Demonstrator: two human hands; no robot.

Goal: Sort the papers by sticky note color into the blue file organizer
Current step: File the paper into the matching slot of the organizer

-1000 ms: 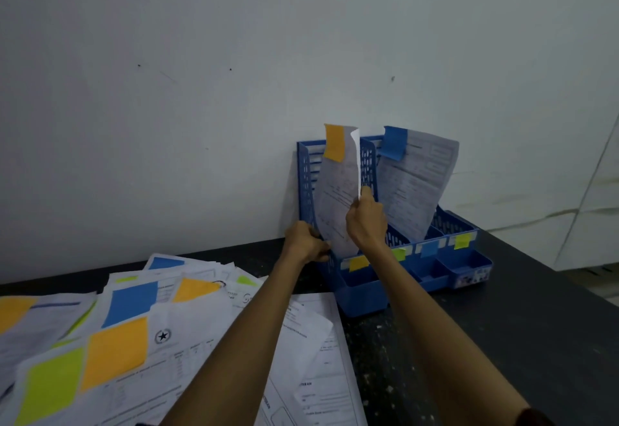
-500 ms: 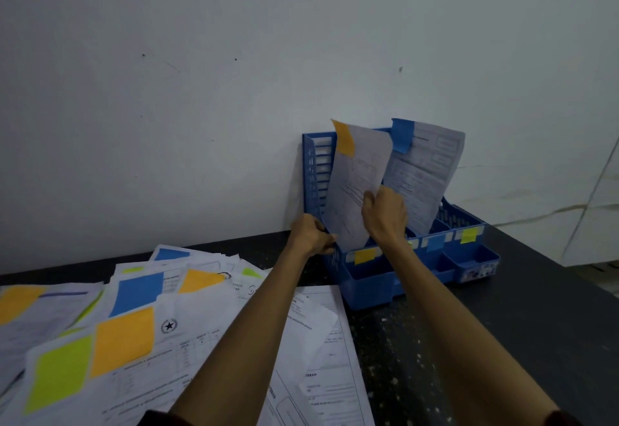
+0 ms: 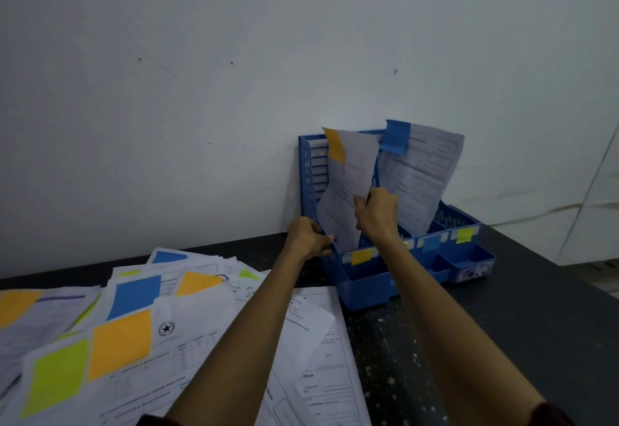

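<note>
Status: sort is judged early-stage. Two sheets are seen in the blue file organizer (image 3: 310, 171). The blue-note paper (image 3: 422, 171) is standing in a slot right of centre, leaning back. The orange-note paper (image 3: 351, 171) is partly lowered into the leftmost slot, behind the orange label tab (image 3: 361, 256), with its upper half bowed and not yet seated. Its right edge is pinched mid-height by the right hand (image 3: 376, 213), fingers closed on the sheet. The left hand (image 3: 308, 238) is curled at the organizer's front-left wall beside the sheet's lower corner; whether wall or paper is gripped cannot be told. Label tabs counted on the front rail: one orange, one blue tab (image 3: 431, 243), one green tab (image 3: 465, 234). A further greenish one is half hidden behind the right forearm. Left to do: the loose pile (image 3: 187, 335) on the dark table (image 3: 502, 325), left of the organizer. Notes counted there: three orange, two blue, at least three green, with more slivers covered by overlapping sheets. Several sheets near the forearms show no note. No green-note sheet is seen filed yet.
</note>
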